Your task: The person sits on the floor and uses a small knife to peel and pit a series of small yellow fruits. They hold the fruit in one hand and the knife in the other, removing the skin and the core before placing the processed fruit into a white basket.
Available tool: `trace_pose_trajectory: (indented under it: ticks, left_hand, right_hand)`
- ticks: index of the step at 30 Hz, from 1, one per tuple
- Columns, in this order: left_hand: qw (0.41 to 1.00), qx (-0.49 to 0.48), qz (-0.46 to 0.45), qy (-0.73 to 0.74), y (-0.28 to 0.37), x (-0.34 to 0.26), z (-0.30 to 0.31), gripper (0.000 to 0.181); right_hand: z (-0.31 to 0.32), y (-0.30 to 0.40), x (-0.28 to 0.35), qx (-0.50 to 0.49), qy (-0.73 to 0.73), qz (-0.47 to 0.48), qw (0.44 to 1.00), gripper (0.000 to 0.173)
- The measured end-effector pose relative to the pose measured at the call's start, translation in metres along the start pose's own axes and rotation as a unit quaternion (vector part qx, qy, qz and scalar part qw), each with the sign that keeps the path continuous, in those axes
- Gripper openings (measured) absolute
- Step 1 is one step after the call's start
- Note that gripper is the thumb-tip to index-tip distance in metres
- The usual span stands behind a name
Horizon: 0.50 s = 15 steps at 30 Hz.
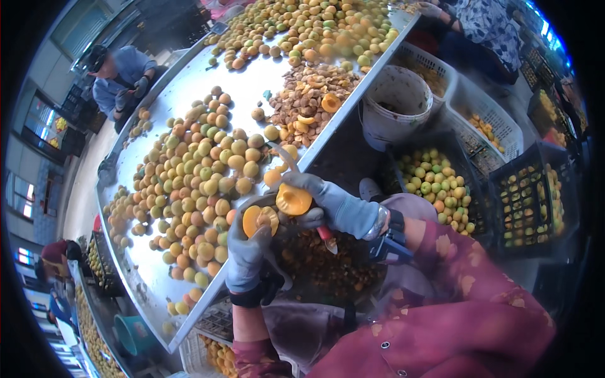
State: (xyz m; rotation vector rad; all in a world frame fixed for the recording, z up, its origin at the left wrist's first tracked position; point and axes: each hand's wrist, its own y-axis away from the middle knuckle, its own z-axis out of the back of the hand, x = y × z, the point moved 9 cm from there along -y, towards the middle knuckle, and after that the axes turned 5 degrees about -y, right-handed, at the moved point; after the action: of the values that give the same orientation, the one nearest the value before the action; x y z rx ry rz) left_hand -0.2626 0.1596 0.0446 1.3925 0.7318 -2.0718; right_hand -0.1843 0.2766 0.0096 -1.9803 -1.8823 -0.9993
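Note:
My left hand (pixel 246 257), in a grey glove, holds an apricot half (pixel 253 219) cut side up, thumb on the brown stone area at its middle. Close beside it, my gloved right hand (pixel 326 201) grips another apricot half (pixel 294 199), its orange flesh facing up. A red handle (pixel 324 232) with a metal end sticks out below the right fist. Above that fist a curved metal blade (pixel 286 156) shows; whether it joins the red handle is hidden. Whole apricots (pixel 203 165) lie on the metal table (pixel 255 85) ahead of both hands.
A heap of apricot stones (pixel 307 97) lies along the table's raised edge (pixel 352 101). To the right stand a white bucket (pixel 397 106), white baskets (pixel 496 113) and black crates (pixel 524 203) of fruit. Below my hands is a dark pile of stones (pixel 331 269). A co-worker (pixel 123 80) is across the table.

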Motion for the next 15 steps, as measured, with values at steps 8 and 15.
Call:
trace_pose_trajectory:
  ticks: [8,15]
  left_hand:
    - [0.935,-0.007,0.099,0.342,0.125,-0.009,0.004,0.057]
    - [0.89,-0.039,0.185,0.414,0.245,0.055,-0.046,0.051]
  right_hand:
    - [-0.041,0.059,0.006,0.007,0.095,0.068,0.993,0.036]
    - [-0.154,0.098,-0.083,0.08,0.317,-0.03,0.945,0.038]
